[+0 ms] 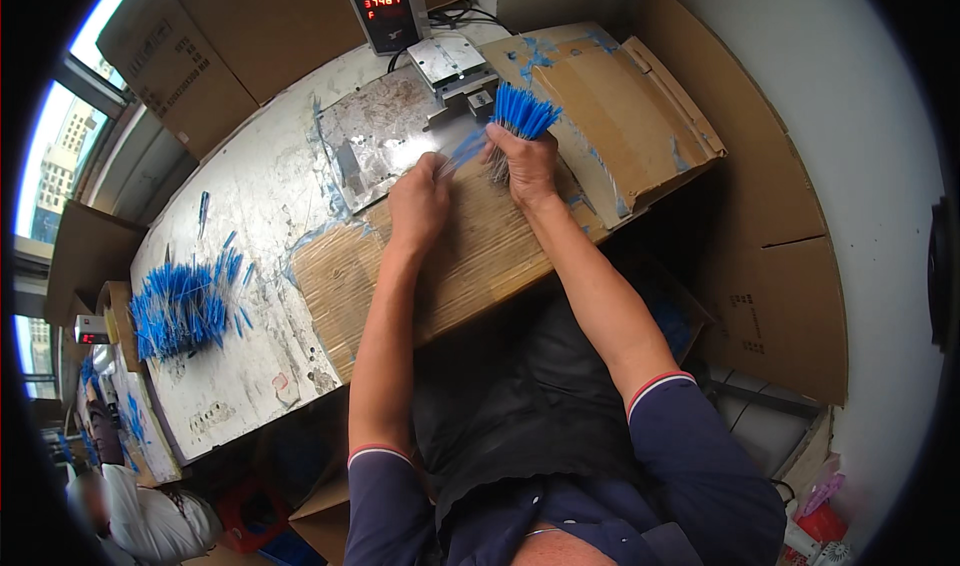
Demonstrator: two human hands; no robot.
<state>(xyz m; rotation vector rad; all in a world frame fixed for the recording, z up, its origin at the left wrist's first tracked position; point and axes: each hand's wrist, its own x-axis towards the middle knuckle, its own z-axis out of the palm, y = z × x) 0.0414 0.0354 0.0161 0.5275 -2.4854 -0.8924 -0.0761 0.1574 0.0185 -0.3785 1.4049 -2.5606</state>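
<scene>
From my remote seat I look down on a worn white table (270,228), its paint scuffed and stained, with a flattened piece of cardboard (340,271) covering its near edge. Above that cardboard, the right hand (528,164) is clamped around an upright bunch of blue-tipped sticks (525,112), tips upward. The left hand (420,201), just beside it, has its fingers together on a few loose sticks (464,150); motion blur there keeps me from counting them. Beyond the hands I see a scratched metal plate (372,126) lying on the table, a metal block (446,63) at its far right corner, and behind that a white box with a red lit display (388,14). To the right of the bunch sits a taped cardboard box (628,116), and to the left a heap of blue sticks (178,308) spreads over the table. Tall cardboard panels (185,51) stand along the far left side, near a window (62,161); a pale wall (830,96) closes the right. At the near left, a person in a white top (160,518) is beside another table (150,406).
</scene>
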